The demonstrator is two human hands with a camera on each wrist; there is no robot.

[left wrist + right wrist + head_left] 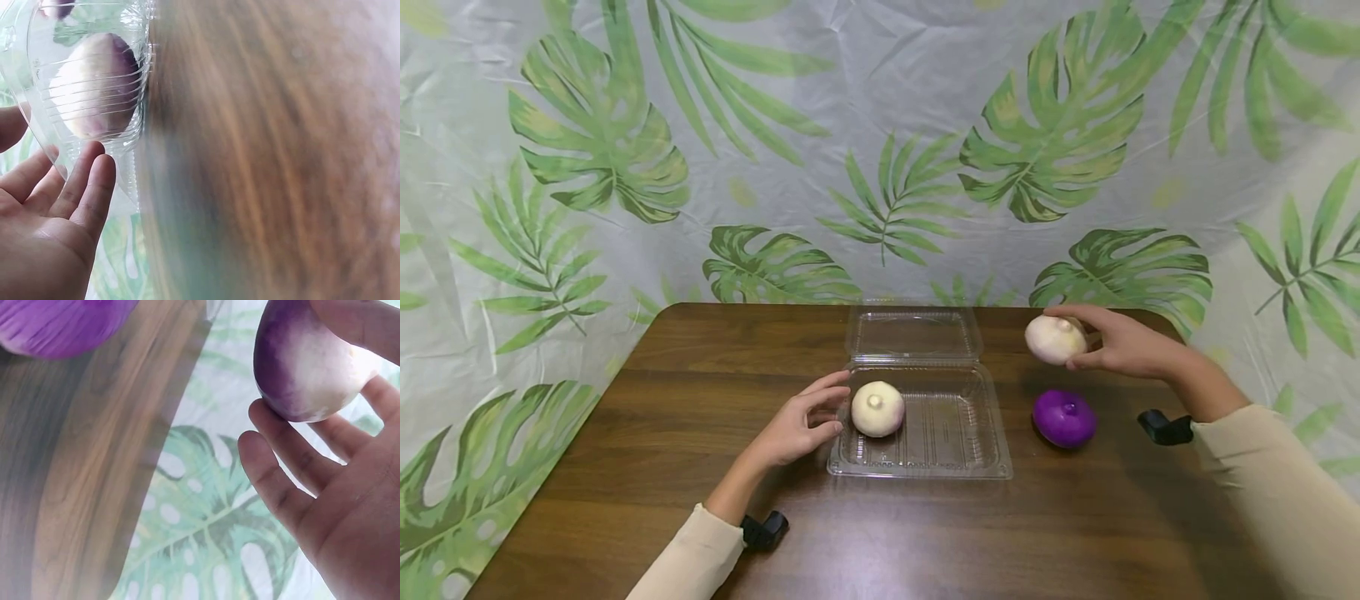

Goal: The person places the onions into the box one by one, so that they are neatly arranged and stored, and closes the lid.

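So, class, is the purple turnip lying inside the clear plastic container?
No, the purple turnip lies on the table right of the container, which holds only a white turnip.

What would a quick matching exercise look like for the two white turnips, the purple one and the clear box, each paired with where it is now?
Things:
1. white turnip with stub up
2. second white turnip
3. purple turnip
4. clamshell lid

Places:
A. lying on the table, right of the box
B. held in the right hand above the table
C. folded open behind the tray
D. inside the clamshell tray, beside the left hand

Pairs: 1-D, 2-B, 3-A, 4-C
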